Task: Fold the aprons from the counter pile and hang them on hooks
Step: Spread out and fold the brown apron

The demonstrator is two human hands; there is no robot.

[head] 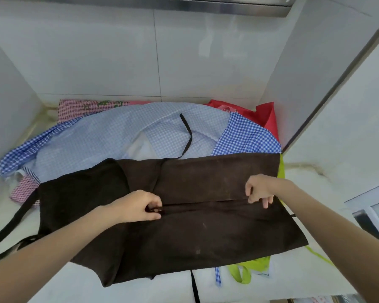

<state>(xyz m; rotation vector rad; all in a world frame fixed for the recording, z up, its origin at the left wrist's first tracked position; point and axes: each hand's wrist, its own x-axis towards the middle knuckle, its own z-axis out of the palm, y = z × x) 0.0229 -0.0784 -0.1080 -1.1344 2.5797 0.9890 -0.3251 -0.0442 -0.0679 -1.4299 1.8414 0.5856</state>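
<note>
Two hands pinch one fold line on the brown apron

Several aprons lie in a pile on the white counter (pixel 328 182), and the brown apron (pixel 184 232) is spread on top, in front of the blue checked apron (pixel 109 136). Its long axis goes left to right, across the person's body. A folded edge runs along this axis through the middle of the cloth. The left hand (pixel 140 206) pinches this edge near the centre, fingers curled around the fabric. The right hand (pixel 260 190) pinches the same edge close to the right end. I judge the next fold must go across this line, so both hands should move together. A black strap (pixel 187 136) lies over the checked apron behind, well apart from both hands
</note>
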